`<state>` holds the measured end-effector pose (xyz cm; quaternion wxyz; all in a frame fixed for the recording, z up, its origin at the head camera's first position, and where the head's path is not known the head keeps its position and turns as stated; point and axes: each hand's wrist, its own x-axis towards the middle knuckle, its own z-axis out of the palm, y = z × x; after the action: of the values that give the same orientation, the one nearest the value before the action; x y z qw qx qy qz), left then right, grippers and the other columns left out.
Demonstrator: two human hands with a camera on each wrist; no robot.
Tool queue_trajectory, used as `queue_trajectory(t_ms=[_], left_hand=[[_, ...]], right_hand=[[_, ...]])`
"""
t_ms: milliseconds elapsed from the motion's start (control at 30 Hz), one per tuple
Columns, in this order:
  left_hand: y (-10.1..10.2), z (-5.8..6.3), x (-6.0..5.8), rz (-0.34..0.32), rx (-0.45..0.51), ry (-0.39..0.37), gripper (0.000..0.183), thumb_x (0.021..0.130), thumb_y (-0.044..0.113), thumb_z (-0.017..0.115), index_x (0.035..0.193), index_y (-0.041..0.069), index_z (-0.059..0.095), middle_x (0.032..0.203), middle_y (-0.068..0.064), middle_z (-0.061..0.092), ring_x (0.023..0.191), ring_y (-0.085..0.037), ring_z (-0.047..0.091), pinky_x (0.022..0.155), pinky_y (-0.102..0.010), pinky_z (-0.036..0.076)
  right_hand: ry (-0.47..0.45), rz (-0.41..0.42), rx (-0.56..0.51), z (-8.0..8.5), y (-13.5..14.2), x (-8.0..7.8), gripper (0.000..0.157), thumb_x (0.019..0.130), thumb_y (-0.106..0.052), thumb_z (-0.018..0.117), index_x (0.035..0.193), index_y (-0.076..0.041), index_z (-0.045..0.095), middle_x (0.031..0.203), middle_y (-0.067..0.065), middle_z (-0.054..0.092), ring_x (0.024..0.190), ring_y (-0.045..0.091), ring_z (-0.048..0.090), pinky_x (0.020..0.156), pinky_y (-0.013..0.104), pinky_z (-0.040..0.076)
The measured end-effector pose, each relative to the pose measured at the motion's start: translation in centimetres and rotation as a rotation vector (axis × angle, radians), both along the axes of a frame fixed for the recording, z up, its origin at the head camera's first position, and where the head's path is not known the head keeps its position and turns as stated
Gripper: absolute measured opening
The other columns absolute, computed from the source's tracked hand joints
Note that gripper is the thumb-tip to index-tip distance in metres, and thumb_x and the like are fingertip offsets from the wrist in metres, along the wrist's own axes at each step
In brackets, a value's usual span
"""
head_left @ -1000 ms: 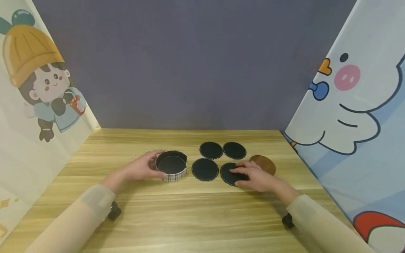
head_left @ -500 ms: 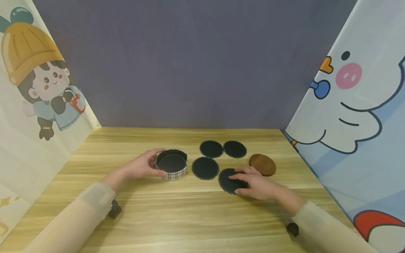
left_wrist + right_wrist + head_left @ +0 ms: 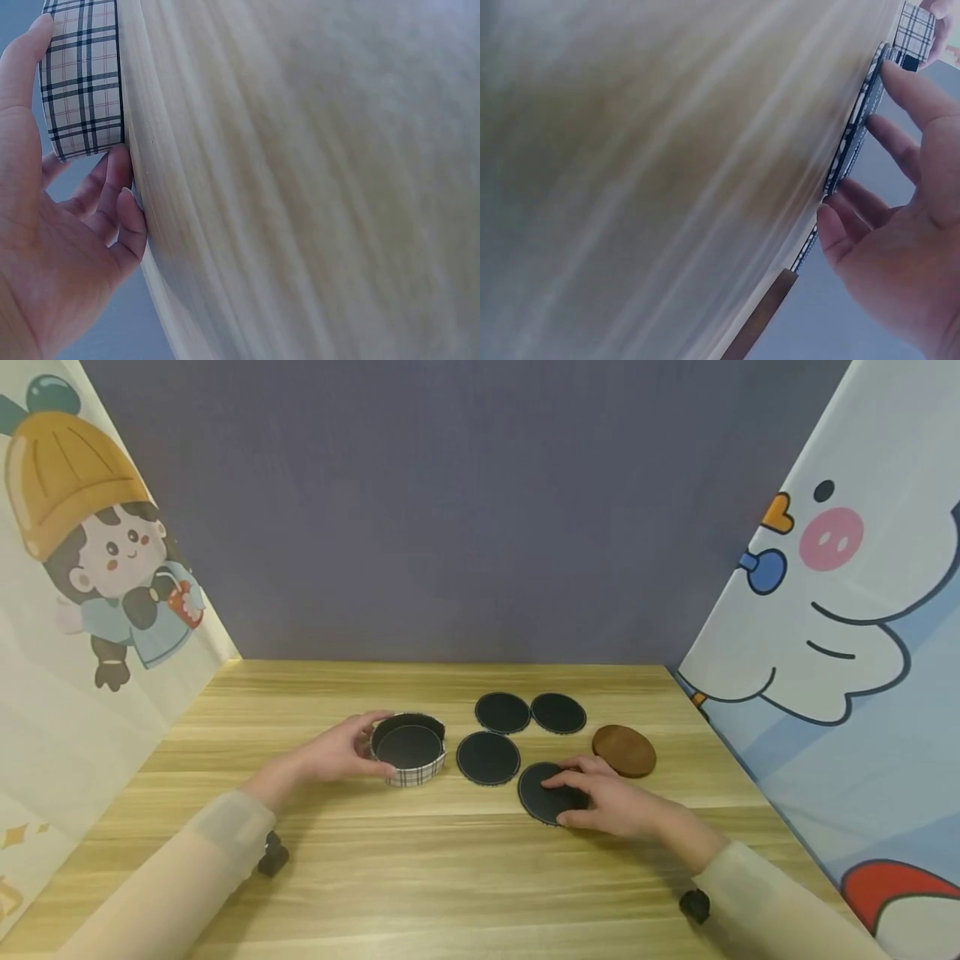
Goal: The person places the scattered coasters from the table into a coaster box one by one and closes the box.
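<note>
My left hand (image 3: pixel 341 752) holds a round plaid-sided coaster holder (image 3: pixel 408 774) from its left, thumb on the near side and fingers behind. Its black inside faces up, and a gap shows in the wall at the right. The left wrist view shows the thumb against the plaid wall (image 3: pixel 84 82). My right hand (image 3: pixel 615 797) grips a round black coaster (image 3: pixel 534 793), covering its right part. In the right wrist view this coaster (image 3: pixel 855 124) stands edge-on, with thumb and fingers at its rim. A black coaster (image 3: pixel 488 757) lies between the holder and the gripped one.
Two more black coasters (image 3: pixel 502 712) lie side by side farther back. A brown round disc (image 3: pixel 624 750) lies just beyond my right hand. A grey wall (image 3: pixel 457 510) closes off the wood-grain table (image 3: pixel 420 877) behind, with printed panels at both sides.
My right hand has drawn the gripped coaster a little toward me, away from the back coasters, mostly in the first half second. The left hand and holder stay in place.
</note>
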<state>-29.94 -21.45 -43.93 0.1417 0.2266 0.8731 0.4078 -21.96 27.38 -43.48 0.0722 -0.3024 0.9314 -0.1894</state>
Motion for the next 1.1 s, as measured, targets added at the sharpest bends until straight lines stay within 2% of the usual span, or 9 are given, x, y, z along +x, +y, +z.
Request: queue_trajectory(t_ms=[233, 467, 867, 967, 1100], left_hand=[[-0.01, -0.1, 0.01, 0.004, 0.014, -0.006, 0.113, 0.086, 0.032, 0.096, 0.173, 0.008, 0.027, 0.145, -0.032, 0.058, 0.117, -0.035, 0.073, 0.106, -0.053, 0.063], [-0.02, -0.13, -0.01, 0.006, 0.005, 0.0, 0.113, 0.086, 0.033, 0.096, 0.173, 0.008, 0.027, 0.144, -0.031, 0.059, 0.117, -0.035, 0.073, 0.107, -0.054, 0.063], [-0.02, -0.19, -0.1, 0.009, 0.012, -0.011, 0.114, 0.086, 0.034, 0.096, 0.173, 0.009, 0.026, 0.145, -0.03, 0.059, 0.118, -0.035, 0.073, 0.108, -0.054, 0.062], [-0.05, -0.26, -0.14, 0.006, 0.016, -0.015, 0.115, 0.086, 0.034, 0.096, 0.173, 0.009, 0.026, 0.145, -0.03, 0.059, 0.118, -0.035, 0.073, 0.109, -0.054, 0.062], [-0.09, -0.37, -0.14, 0.005, 0.019, -0.02, 0.115, 0.086, 0.035, 0.096, 0.173, 0.009, 0.026, 0.146, -0.03, 0.058, 0.118, -0.035, 0.073, 0.109, -0.054, 0.062]], right_hand=[[-0.025, -0.027, -0.028, -0.07, -0.19, -0.09, 0.05, 0.097, -0.04, 0.085, 0.143, -0.027, 0.07, 0.157, 0.022, 0.05, 0.146, 0.048, 0.043, 0.115, 0.065, 0.048], [-0.046, -0.057, -0.03, -0.14, -0.33, -0.08, 0.052, 0.093, -0.046, 0.088, 0.14, -0.034, 0.07, 0.15, 0.016, 0.051, 0.138, 0.04, 0.046, 0.109, 0.058, 0.051], [-0.113, -0.042, -0.076, -0.24, -0.31, 0.25, 0.056, 0.09, -0.053, 0.089, 0.141, -0.038, 0.069, 0.143, 0.008, 0.05, 0.133, 0.027, 0.047, 0.106, 0.049, 0.051], [-0.119, -0.04, -0.083, -0.26, -0.22, 0.1, 0.063, 0.089, -0.054, 0.09, 0.144, -0.034, 0.067, 0.145, 0.009, 0.049, 0.135, 0.03, 0.045, 0.108, 0.052, 0.05], [-0.124, -0.038, -0.092, -0.18, -0.14, -0.24, 0.087, 0.085, -0.054, 0.093, 0.156, -0.019, 0.058, 0.155, 0.016, 0.045, 0.142, 0.039, 0.042, 0.112, 0.061, 0.048]])
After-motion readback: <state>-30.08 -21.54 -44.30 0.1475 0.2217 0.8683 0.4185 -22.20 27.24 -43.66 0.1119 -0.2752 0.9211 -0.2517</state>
